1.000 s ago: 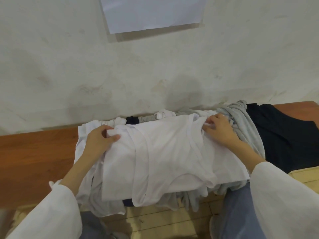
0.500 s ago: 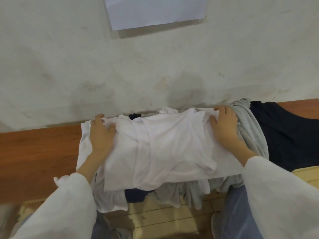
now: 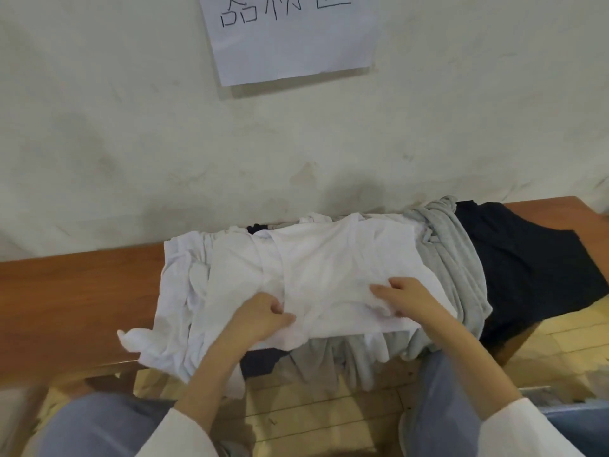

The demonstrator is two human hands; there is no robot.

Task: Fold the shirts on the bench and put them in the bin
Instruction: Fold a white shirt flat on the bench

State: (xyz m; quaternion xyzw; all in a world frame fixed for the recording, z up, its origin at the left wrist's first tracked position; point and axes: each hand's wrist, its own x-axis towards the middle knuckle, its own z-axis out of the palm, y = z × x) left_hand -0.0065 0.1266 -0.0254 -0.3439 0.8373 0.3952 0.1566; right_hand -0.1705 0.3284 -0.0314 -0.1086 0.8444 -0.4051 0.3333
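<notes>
1. Task item. A white thin-fabric shirt lies spread on top of a heap of clothing. The heap sits on a long reddish-brown wooden bench, which stands against a pale, stained plaster wall. The shirt's near edge reaches the front edge of the bench.

2. Hands. Both hands are at the shirt's near edge.
- The left hand is left of centre. Its fingers are curled in against the thumb and pinch a fold of the cloth.
- The right hand is right of centre. Its thumb stretches toward the left hand, and its fingers are curled down onto bunched fabric, which they grip.
- The 2 hands are near each other but apart. The forearms are bare up to loose white sleeves.

3. Other clothing in the heap.
- A crumpled white garment sticks out from under the shirt on the left and hangs over the front of the bench.
- A light grey knit garment lies just beside the shirt on the right, touching it, and drapes over the front edge.
- A dark navy garment is spread flat on the bench further right, partly under the grey one.

4. Surroundings.
- A white paper sheet with black handwritten characters is on the wall above the heap.
- A pale wooden plank floor shows below the bench.
- The person's blue-grey trouser legs fill the foreground.
</notes>
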